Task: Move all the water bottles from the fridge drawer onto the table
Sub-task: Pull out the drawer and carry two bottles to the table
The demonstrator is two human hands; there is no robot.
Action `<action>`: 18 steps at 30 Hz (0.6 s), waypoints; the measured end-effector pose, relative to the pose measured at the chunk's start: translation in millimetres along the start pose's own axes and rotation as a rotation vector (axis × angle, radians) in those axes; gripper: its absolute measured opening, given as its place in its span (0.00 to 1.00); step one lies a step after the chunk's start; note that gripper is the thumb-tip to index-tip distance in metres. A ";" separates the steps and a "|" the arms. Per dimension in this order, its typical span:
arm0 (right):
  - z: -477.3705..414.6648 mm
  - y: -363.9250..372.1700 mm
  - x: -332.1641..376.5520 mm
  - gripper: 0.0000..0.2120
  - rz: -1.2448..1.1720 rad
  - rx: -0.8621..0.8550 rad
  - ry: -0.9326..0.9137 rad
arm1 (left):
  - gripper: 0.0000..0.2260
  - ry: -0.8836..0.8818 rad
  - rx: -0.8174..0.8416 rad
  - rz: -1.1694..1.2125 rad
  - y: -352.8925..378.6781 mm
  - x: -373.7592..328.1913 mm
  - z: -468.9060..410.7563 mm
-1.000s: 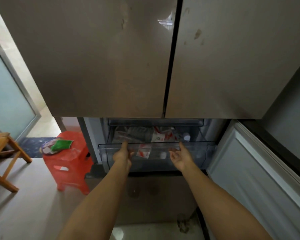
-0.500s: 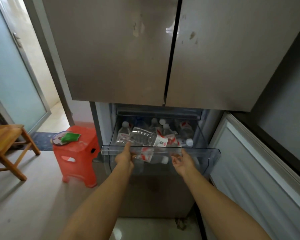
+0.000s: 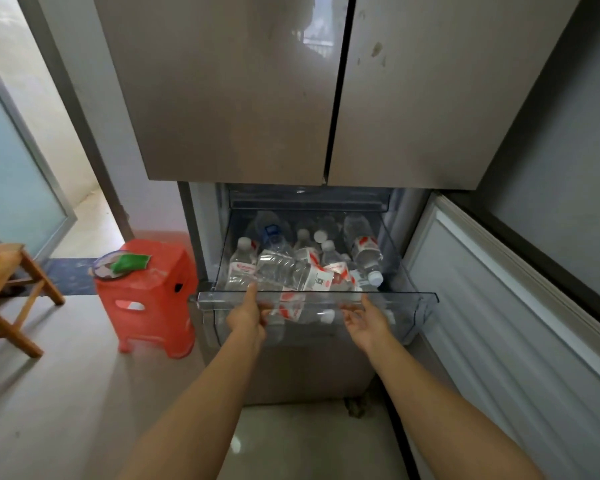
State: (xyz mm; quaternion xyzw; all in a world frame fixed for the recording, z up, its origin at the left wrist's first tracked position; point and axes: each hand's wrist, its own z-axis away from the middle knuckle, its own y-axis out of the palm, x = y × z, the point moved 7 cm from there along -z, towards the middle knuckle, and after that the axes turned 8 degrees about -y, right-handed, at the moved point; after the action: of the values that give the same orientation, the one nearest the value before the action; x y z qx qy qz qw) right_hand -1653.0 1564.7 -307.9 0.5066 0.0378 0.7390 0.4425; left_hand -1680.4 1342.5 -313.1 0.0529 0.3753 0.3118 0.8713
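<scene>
At the foot of a tall fridge (image 3: 222, 98), a person is reaching both bare arms forward and down to a clear plastic drawer (image 3: 414, 298), which is standing pulled out beneath the two closed upper doors. The left hand (image 3: 248, 317) is gripping the drawer's front lip, its thumb lying over the top edge and its fingers curling underneath. The right hand (image 3: 368, 320) is hovering palm up just under the same lip, fingers loosely apart and holding nothing; whether they are touching the plastic cannot be told. The water bottles (image 3: 291, 268) are lying jumbled inside the drawer, clear with white caps and red-and-white labels, some standing at the back and others resting on their sides. The nearest one is lying just behind the lip, just beyond the left thumb. A red plastic stool (image 3: 149, 296) is standing beside the fridge on the left, carrying a plate (image 3: 101, 270), and a wooden stool (image 3: 4, 268) is sitting further left.
</scene>
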 end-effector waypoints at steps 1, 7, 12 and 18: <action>0.0 -0.6 0.3 0.07 0.004 0.002 0.000 | 0.14 -0.004 0.006 -0.007 0.3 0.6 0.6; 3.1 -1.9 2.4 0.06 0.034 0.005 0.004 | 0.15 0.007 -0.018 -0.040 0.2 0.4 -2.5; 4.2 -3.9 1.7 0.05 0.022 0.027 0.002 | 0.15 0.028 -0.029 -0.076 -1.9 0.8 -1.1; 7.8 -5.6 12.3 0.16 0.254 0.050 0.051 | 0.14 0.004 0.003 -0.065 -0.9 -0.1 3.2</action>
State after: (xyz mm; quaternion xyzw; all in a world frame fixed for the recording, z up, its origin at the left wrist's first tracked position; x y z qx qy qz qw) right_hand -1644.6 1573.5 -298.2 0.4991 0.0032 0.8006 0.3315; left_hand -1677.8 1342.2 -311.1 0.0414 0.3790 0.2826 0.8802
